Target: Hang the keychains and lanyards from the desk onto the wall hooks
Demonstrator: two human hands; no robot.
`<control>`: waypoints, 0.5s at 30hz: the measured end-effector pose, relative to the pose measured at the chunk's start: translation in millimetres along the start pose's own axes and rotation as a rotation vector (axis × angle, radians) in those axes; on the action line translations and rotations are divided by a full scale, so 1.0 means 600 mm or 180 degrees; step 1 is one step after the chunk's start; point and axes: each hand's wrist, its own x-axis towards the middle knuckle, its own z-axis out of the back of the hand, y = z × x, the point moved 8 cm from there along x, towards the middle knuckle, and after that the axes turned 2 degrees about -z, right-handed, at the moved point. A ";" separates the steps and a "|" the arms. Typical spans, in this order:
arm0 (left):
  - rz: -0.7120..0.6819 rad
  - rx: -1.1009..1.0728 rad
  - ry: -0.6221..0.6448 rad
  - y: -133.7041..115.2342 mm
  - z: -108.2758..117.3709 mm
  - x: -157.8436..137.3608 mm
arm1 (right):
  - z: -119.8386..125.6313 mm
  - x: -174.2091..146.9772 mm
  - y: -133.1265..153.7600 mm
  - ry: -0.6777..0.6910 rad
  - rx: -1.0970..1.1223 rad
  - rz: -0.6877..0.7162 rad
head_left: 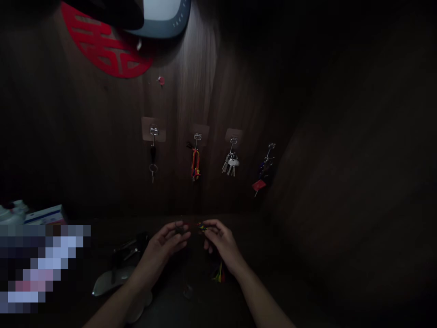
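Observation:
Near the middle of the dim scene, my left hand (167,239) pinches something small and dark, with what looks like a thin ring by the fingertips; its kind is too dark to tell. A short gap away, my right hand (220,238) is closed on a multicoloured cord (202,227) in red, yellow and green. Below that hand shows a tassel (219,275) of yellow, green and red strands, seemingly the end of the same cord. Between the hands there may be a thin reddish strand, but darkness hides whether it joins them.
On the wood panel ahead hang a key ring (153,168), a red-orange lanyard (195,164), a bunch of keys (232,162) and keys with a red tag (258,185). Above are a cap (164,20) and red cutout (119,64). A pale curved object (111,280) lies left.

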 end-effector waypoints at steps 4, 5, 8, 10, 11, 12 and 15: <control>-0.0192 0.0407 -0.0224 -0.003 0.012 0.005 | -0.003 -0.002 -0.005 0.0080 -0.0097 -0.0133; -0.0240 0.0570 -0.0300 -0.005 0.015 0.005 | -0.004 -0.004 -0.005 0.0104 -0.0095 -0.0158; -0.0437 0.0957 -0.0330 -0.013 0.013 0.003 | -0.008 -0.009 -0.003 0.0200 0.0059 -0.0242; -0.0507 0.1134 -0.0207 -0.014 0.008 0.002 | -0.010 -0.012 0.000 0.0271 0.0248 -0.0300; -0.0478 0.1214 -0.0136 -0.011 0.005 0.002 | -0.011 -0.014 0.002 0.0298 0.0338 -0.0313; -0.0423 0.1277 -0.0080 -0.007 0.004 0.001 | -0.012 -0.015 0.005 0.0318 0.0418 -0.0313; -0.0296 0.1401 0.0080 0.001 -0.002 0.001 | -0.017 -0.016 0.019 0.0400 0.0568 -0.0260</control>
